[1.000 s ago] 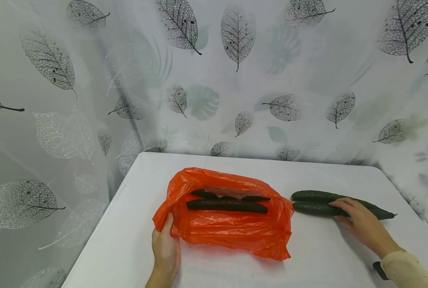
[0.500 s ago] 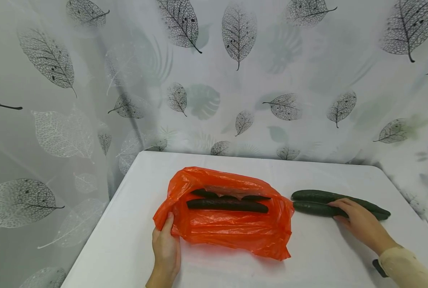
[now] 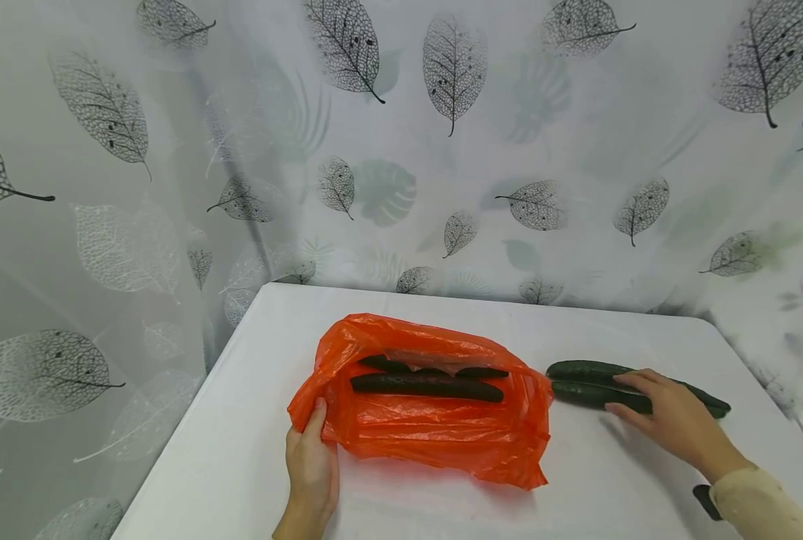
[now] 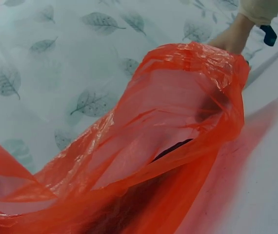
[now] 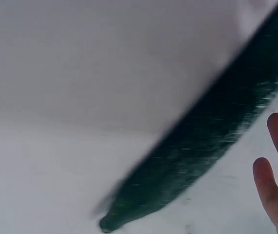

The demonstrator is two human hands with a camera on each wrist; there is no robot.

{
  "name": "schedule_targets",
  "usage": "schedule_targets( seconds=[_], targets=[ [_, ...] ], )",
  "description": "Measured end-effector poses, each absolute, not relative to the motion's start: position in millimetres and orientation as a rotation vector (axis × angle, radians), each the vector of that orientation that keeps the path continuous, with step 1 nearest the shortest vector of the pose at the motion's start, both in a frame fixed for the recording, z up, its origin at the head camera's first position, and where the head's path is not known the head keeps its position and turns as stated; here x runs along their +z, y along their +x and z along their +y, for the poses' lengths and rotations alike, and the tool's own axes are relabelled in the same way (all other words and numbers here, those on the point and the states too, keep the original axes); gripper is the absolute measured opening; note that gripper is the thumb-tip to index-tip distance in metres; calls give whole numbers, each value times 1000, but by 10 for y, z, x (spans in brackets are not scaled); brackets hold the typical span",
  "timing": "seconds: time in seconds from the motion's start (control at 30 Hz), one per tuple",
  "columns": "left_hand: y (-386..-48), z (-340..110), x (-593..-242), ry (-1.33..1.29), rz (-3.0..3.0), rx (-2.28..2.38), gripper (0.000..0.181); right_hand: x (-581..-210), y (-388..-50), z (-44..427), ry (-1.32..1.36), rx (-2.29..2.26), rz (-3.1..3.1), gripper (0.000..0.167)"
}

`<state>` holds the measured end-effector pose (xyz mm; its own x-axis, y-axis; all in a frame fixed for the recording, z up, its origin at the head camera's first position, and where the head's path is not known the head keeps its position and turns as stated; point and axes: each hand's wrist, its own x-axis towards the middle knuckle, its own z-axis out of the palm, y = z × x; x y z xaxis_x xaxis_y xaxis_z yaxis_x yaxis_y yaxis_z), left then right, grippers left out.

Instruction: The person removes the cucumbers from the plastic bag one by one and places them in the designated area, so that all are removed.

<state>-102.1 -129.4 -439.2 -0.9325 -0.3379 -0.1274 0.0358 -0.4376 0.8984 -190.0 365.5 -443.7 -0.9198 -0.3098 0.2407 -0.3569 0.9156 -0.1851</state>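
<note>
No text, label, brand, number or sign can be read in any of the views, either close to the grip or away from it.
</note>
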Motion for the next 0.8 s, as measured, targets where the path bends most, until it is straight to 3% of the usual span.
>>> schedule_targets(
  seconds=[0.4, 0.8],
  targets=[
    [-1018, -1300, -4415, 414, -1515, -2461, 49, -3707, -1790, 2868, 519, 685, -2726, 58],
    [-1021, -1305, -4435, 426, -1547, -2454, 50, -3290, -1634, 1916, 884, 1000, -2552, 65]
  ],
)
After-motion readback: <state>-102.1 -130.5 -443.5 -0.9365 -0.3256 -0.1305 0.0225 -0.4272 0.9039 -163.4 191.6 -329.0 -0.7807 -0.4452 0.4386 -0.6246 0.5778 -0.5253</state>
